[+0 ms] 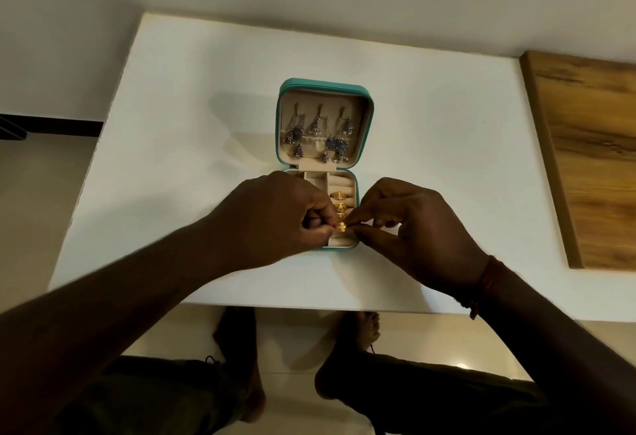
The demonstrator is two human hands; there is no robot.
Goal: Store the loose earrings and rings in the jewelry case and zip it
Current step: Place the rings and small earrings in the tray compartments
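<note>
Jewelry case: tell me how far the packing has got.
Done: silver earrings hang in the open lid, and several rings sit in the ring rolls. In hand: the left hand and right hand pinch a gold ring over the near roll. Left: seat it, then close and zip the jewelry case.
</note>
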